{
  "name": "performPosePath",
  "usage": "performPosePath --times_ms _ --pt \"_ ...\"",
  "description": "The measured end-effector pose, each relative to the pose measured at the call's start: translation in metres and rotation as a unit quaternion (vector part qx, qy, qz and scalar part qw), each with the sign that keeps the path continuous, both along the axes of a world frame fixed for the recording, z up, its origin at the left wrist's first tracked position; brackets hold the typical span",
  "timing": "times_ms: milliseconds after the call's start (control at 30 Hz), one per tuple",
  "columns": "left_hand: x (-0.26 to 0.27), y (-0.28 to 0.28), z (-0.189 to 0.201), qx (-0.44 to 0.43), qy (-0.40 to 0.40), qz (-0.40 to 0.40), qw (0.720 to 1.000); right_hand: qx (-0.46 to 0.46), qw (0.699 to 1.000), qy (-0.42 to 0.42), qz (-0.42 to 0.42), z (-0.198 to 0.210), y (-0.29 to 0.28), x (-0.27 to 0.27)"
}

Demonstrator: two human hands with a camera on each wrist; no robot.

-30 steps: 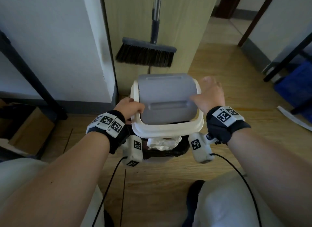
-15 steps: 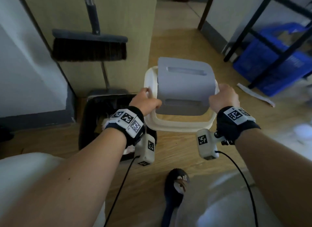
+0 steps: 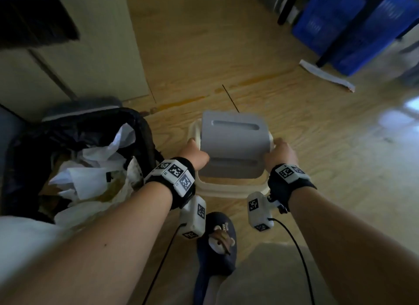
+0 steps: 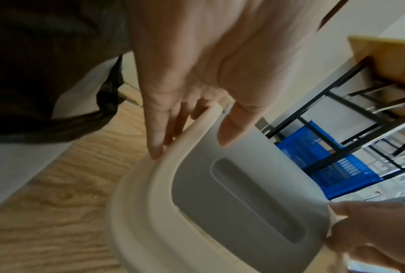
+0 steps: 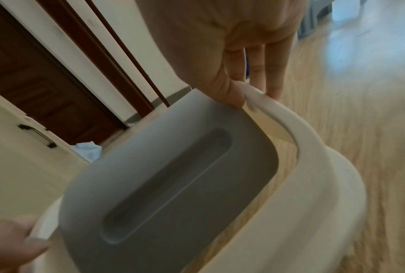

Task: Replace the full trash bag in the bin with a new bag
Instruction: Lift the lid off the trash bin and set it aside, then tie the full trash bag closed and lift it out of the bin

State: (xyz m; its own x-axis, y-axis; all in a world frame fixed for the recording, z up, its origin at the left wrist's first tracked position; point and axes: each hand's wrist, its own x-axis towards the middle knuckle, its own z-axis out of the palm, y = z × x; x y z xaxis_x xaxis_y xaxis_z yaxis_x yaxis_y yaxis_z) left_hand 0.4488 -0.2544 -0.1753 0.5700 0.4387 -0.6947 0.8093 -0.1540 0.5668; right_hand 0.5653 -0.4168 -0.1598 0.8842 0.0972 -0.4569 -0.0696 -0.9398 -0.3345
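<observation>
I hold the bin's lid (image 3: 231,143), a cream ring frame with a grey swing flap, low over the wooden floor to the right of the bin. My left hand (image 3: 195,156) grips the ring's left side, thumb on top (image 4: 232,129) and fingers underneath. Gripping the right side is my right hand (image 3: 280,153), thumb pinched on the rim (image 5: 229,94). The open bin (image 3: 27,150) stands at the left, lined with a black trash bag (image 3: 136,120) full of crumpled white paper (image 3: 90,168).
A cabinet panel (image 3: 97,43) and broom head (image 3: 34,16) rise behind the bin. Blue crates (image 3: 353,25) sit under a black metal rack at the far right, with a paper scrap (image 3: 326,75) on the floor. My slippered foot (image 3: 217,241) is below the lid.
Both hands lifted the lid off the bin and carried it right and down toward the floor. The bin with its full bag now stands uncovered at the left.
</observation>
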Motion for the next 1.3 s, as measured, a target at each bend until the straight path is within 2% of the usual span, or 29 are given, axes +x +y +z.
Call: performPosePath --times_ms 167,300,400,567,667,833,1033,1300 --pt "0.005 -0.005 -0.039 -0.027 0.056 0.016 0.998 -0.027 0.999 0.041 0.008 -0.046 0.003 0.003" --pt "0.007 -0.005 -0.047 -0.032 0.062 0.029 0.997 -0.022 0.998 0.061 0.0 -0.066 0.008 0.001" --pt "0.01 -0.004 -0.047 -0.04 0.057 0.025 0.997 -0.02 0.997 0.078 0.011 -0.066 0.014 0.002" --pt "0.009 0.002 -0.021 -0.035 0.022 0.016 0.999 0.002 0.996 0.062 0.059 -0.038 0.032 0.005" --pt "0.006 0.009 0.009 0.012 -0.003 -0.006 1.0 0.029 0.992 0.05 0.112 -0.011 0.05 0.002" --pt "-0.02 0.03 0.07 0.084 -0.09 -0.017 0.992 0.07 0.975 0.012 0.211 0.042 0.085 -0.02" --pt "-0.101 0.073 0.121 0.143 -0.136 0.078 0.977 0.109 0.948 -0.02 0.299 0.095 0.129 -0.069" --pt "-0.231 0.13 0.136 0.153 -0.127 0.22 0.955 0.107 0.915 -0.004 0.389 0.132 0.186 -0.152"
